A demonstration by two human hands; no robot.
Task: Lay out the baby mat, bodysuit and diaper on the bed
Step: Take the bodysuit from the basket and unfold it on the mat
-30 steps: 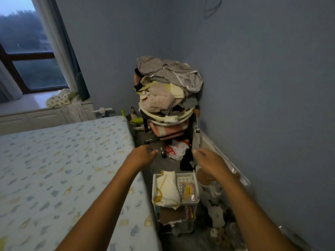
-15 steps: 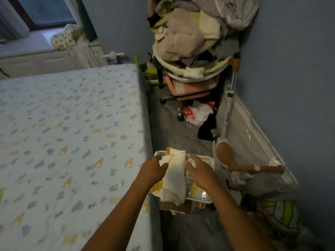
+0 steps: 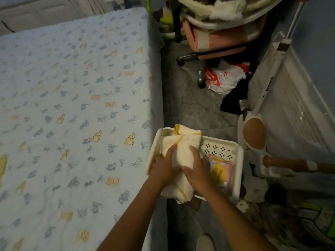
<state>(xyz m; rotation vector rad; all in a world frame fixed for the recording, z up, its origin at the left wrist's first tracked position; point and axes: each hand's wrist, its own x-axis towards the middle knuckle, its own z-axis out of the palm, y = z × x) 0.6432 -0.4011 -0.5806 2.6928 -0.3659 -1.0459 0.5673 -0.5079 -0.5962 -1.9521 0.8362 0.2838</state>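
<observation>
A folded cream cloth with yellow trim, the baby mat (image 3: pixel 183 156), lies in a white perforated basket (image 3: pixel 224 147) on the floor beside the bed (image 3: pixel 72 105). My left hand (image 3: pixel 163 167) grips the cloth's left side. On its right side my right hand (image 3: pixel 197 169) is clasped over it. A small pink and yellow packet (image 3: pixel 220 172) lies in the basket's right half. The bed has a pale sheet printed with small blue and yellow figures. No bodysuit or diaper can be told apart.
A chair piled with clothes (image 3: pixel 217 24) stands at the top on castors. A red and white plastic bag (image 3: pixel 224 78) and dark cloth lie on the grey floor. A white and wooden ride-on toy (image 3: pixel 257 142) and a ball (image 3: pixel 319 221) crowd the right.
The view has tilted further down. Both hands have gone from touching the cloth's top edge to closing around its middle in the basket.
</observation>
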